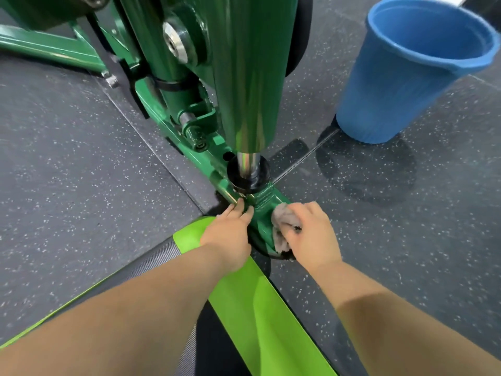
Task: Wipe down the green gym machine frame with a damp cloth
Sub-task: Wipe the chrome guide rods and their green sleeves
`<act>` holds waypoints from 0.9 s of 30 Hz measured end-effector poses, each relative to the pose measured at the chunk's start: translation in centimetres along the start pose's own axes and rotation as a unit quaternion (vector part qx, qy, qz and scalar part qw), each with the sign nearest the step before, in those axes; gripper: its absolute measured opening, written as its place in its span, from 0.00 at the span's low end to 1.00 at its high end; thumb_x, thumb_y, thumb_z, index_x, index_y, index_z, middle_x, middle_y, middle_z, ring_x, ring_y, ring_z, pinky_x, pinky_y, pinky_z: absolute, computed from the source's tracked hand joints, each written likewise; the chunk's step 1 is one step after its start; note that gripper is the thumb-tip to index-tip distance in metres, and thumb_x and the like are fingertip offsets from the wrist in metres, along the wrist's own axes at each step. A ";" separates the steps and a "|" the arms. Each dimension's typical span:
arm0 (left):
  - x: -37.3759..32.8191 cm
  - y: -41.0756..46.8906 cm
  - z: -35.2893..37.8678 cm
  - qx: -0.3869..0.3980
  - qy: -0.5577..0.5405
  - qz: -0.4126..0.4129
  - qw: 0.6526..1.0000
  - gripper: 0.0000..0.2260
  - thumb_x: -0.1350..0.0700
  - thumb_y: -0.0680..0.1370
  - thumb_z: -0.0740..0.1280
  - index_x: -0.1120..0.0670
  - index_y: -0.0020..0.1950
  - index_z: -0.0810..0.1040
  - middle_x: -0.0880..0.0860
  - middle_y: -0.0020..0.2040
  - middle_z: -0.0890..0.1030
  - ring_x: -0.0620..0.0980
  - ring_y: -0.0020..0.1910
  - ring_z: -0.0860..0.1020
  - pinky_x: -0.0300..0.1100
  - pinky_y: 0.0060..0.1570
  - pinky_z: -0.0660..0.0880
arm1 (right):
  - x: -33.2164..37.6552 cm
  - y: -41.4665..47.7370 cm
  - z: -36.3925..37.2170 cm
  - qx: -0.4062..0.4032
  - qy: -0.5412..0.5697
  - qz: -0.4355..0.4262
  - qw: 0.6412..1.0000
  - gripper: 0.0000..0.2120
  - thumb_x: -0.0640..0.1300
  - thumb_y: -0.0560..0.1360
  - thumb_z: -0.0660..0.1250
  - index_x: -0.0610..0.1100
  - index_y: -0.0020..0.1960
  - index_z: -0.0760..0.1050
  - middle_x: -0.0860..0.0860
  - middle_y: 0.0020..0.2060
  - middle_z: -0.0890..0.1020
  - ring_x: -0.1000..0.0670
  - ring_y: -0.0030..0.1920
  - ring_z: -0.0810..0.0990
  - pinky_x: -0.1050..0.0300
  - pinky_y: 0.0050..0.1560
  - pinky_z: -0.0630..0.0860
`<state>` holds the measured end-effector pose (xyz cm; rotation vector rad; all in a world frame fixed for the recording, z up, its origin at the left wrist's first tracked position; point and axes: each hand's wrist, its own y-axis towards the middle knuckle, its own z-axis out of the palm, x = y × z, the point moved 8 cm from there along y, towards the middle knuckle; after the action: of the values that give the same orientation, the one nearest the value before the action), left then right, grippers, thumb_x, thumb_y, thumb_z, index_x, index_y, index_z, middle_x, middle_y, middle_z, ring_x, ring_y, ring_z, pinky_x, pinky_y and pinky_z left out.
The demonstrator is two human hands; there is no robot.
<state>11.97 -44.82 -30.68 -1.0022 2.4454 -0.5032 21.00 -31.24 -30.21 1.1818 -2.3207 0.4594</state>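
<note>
Right hand (309,234) grips a grey cloth (282,222) on the green frame rail (261,221); left hand (230,236), fingers straight, braces alongside and could slip on wet paint.

At your upper right a blue bucket (401,77) stands on the floor (67,158), which is dark rubber flecked with white. Just beside the bucket's base, on the near side, you can see a darker round patch (366,172) on the rubber. A thin seam (303,158) runs from the bucket toward the middle. A lime-green strip (244,308) lies nearest you.
</note>
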 end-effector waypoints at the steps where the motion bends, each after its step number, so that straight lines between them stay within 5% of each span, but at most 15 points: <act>1: 0.1 -0.1 -0.3 0.002 0.007 0.001 1.000 0.36 0.58 0.79 0.64 0.50 0.81 0.46 0.51 0.81 0.43 0.50 0.79 0.47 0.45 0.76 0.55 | -0.3 0.5 -0.1 -0.013 0.030 0.044 0.999 0.14 0.45 0.76 0.68 0.48 0.61 0.76 0.45 0.53 0.73 0.40 0.54 0.74 0.50 0.55 0.72; 5: 0.0 -0.8 0.1 0.010 0.041 -0.008 0.999 0.37 0.58 0.79 0.63 0.47 0.81 0.44 0.47 0.80 0.39 0.52 0.76 0.61 0.44 0.56 0.72 | -3.3 -0.2 -0.1 -0.064 0.149 0.263 0.951 0.15 0.50 0.81 0.61 0.42 0.63 0.73 0.39 0.58 0.77 0.38 0.58 0.75 0.50 0.57 0.70; 9: 0.0 -0.9 0.2 0.009 0.069 -0.013 0.997 0.39 0.55 0.79 0.64 0.48 0.81 0.42 0.47 0.80 0.37 0.56 0.65 0.74 0.44 0.40 0.71 | -3.2 -3.7 2.1 -0.065 0.249 0.356 0.898 0.11 0.46 0.82 0.59 0.43 0.62 0.67 0.42 0.54 0.79 0.39 0.54 0.77 0.48 0.55 0.74; 13: -0.1 -1.1 0.5 0.027 0.066 -0.018 0.997 0.40 0.53 0.78 0.65 0.47 0.80 0.41 0.46 0.80 0.36 0.55 0.60 0.77 0.45 0.39 0.74 | -3.4 -6.8 8.8 0.051 0.441 0.459 0.770 0.10 0.46 0.78 0.59 0.45 0.57 0.71 0.41 0.53 0.81 0.40 0.52 0.81 0.39 0.58 0.78; 16: 0.0 -1.1 0.4 0.036 0.057 -0.020 0.998 0.41 0.52 0.78 0.65 0.46 0.80 0.40 0.45 0.79 0.35 0.54 0.58 0.78 0.47 0.43 0.78 | -4.3 -6.0 7.1 -0.001 0.371 0.447 0.814 0.09 0.37 0.79 0.57 0.42 0.56 0.73 0.43 0.49 0.82 0.41 0.49 0.81 0.43 0.55 0.79; 19: -0.3 -1.3 0.4 0.031 0.079 -0.017 0.996 0.40 0.50 0.79 0.64 0.47 0.80 0.39 0.46 0.79 0.35 0.54 0.50 0.79 0.45 0.38 0.75 | -5.1 -4.0 2.5 -0.101 0.270 0.419 0.861 0.12 0.43 0.83 0.54 0.43 0.61 0.73 0.42 0.51 0.79 0.42 0.51 0.77 0.53 0.51 0.72; 21: -0.5 -1.3 0.7 0.020 0.093 -0.015 0.995 0.39 0.49 0.79 0.63 0.48 0.80 0.39 0.47 0.79 0.35 0.54 0.50 0.78 0.44 0.36 0.72 | -5.0 -3.3 1.4 -0.082 0.247 0.405 0.877 0.12 0.42 0.83 0.55 0.42 0.61 0.74 0.42 0.53 0.80 0.40 0.55 0.78 0.53 0.51 0.72; 25: -0.5 -1.2 0.7 -0.004 0.096 -0.015 0.995 0.36 0.49 0.79 0.60 0.48 0.80 0.41 0.46 0.80 0.37 0.54 0.56 0.78 0.44 0.41 0.71 | -3.3 -5.5 2.7 0.057 0.188 0.356 0.914 0.08 0.42 0.76 0.65 0.43 0.39 0.73 0.45 0.39 0.81 0.44 0.41 0.77 0.55 0.41 0.71; 27: -0.4 -1.2 0.4 -0.024 0.053 -0.020 0.998 0.33 0.50 0.80 0.59 0.47 0.81 0.45 0.45 0.80 0.41 0.53 0.60 0.77 0.44 0.46 0.73 | -4.4 -5.4 0.6 -0.005 0.199 0.367 0.909 0.13 0.47 0.74 0.69 0.44 0.34 0.72 0.48 0.32 0.79 0.45 0.36 0.76 0.55 0.37 0.70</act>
<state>13.09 -45.33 -30.29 -1.0709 2.5475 -0.5250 27.51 -31.75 -32.80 0.1222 -2.3074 0.8488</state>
